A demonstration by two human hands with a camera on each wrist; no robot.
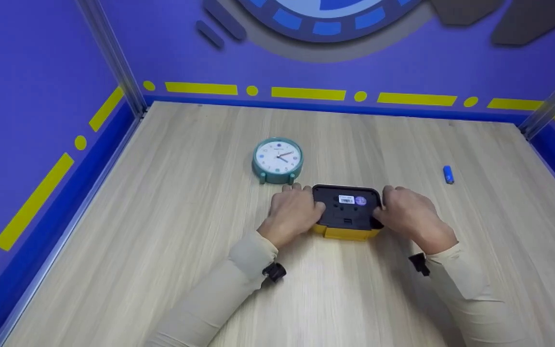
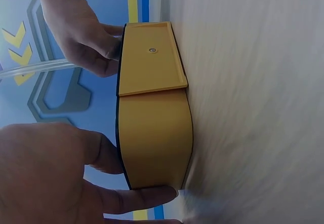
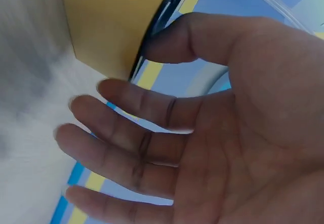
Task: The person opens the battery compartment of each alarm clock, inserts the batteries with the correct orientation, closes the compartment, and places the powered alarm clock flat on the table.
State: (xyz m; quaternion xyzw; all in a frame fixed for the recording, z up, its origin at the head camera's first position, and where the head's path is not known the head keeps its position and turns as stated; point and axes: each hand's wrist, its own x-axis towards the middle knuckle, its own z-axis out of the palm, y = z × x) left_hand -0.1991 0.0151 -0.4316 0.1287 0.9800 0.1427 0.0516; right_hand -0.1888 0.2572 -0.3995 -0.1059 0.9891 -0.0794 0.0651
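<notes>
A box-shaped device point(image 1: 347, 208) with a yellow body and a black panel facing up lies on the table between both hands. The panel bears a white barcode label, a round purple sticker and a small latch. My left hand point(image 1: 294, 208) grips its left end, thumb at the black rim and index finger along the yellow side point(image 2: 154, 138). At the opposite end, my right hand point(image 1: 410, 212) pinches it between thumb point(image 3: 174, 41) and index finger; the other fingers are spread off it. A screwed-on yellow cover point(image 2: 149, 62) shows on the side facing the person.
A round teal alarm clock point(image 1: 278, 159) lies face up behind the left hand. One blue battery point(image 1: 448, 174) lies on the right of the wooden table point(image 1: 200, 159). Blue panels with yellow marks point(image 1: 308, 93) enclose the back and sides.
</notes>
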